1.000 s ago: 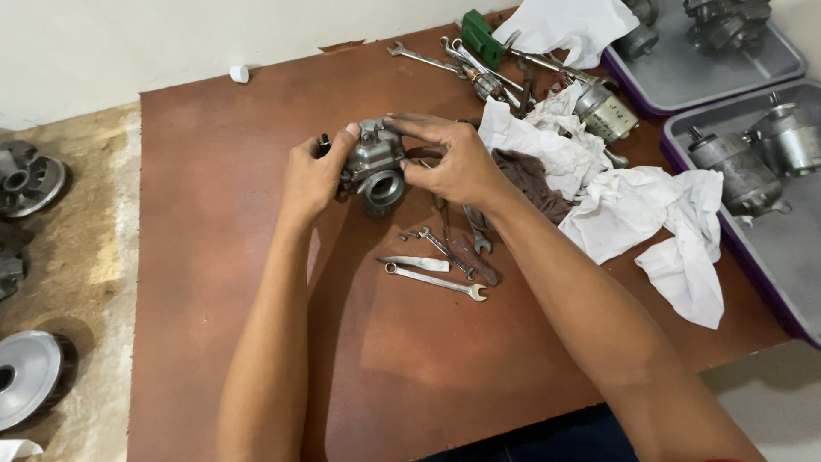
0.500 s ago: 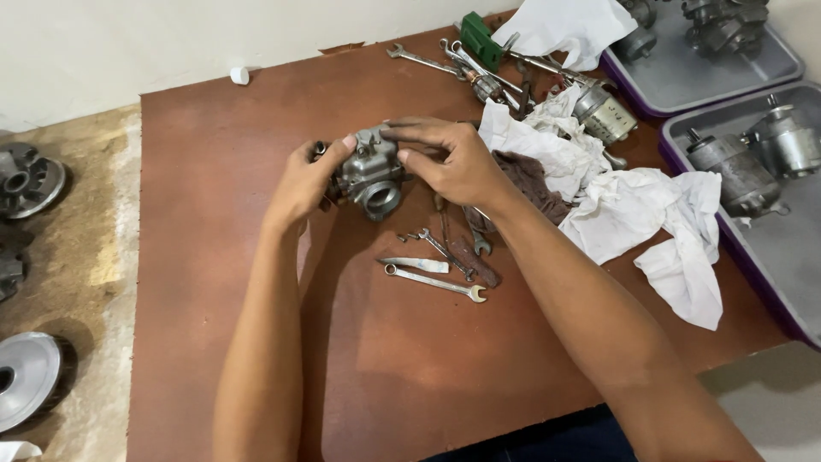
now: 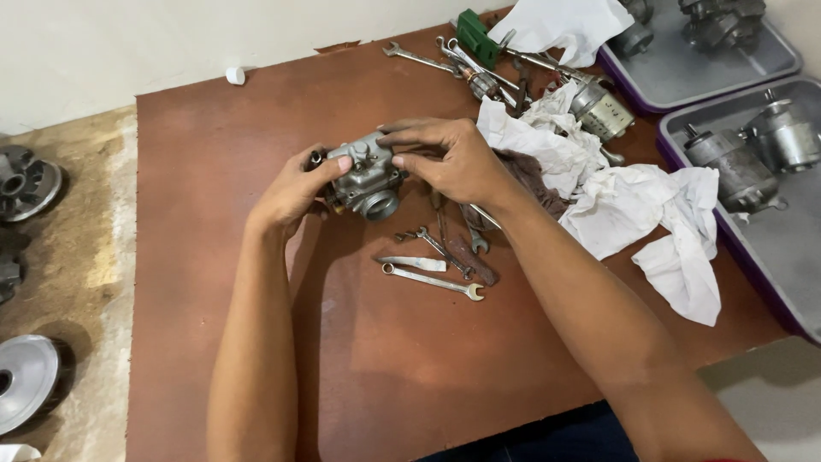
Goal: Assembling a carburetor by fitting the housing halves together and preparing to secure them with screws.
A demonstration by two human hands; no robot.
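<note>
Keep your left hand [image 3: 295, 188] cupped firmly around the carburetor [image 3: 366, 178], held just above the desk [image 3: 214, 128], while your right hand [image 3: 449, 162] fingers [image 3: 402, 137], pressed on its top, work slowly.

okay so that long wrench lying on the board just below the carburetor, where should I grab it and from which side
Take the long wrench by its slim middle shank, coming straight down from above. It lies flat on the brown board, so a pinch across the shank should fit. Its near side is bare board, while a smaller flat tool lies close behind it, so approach from the near side.
</note>
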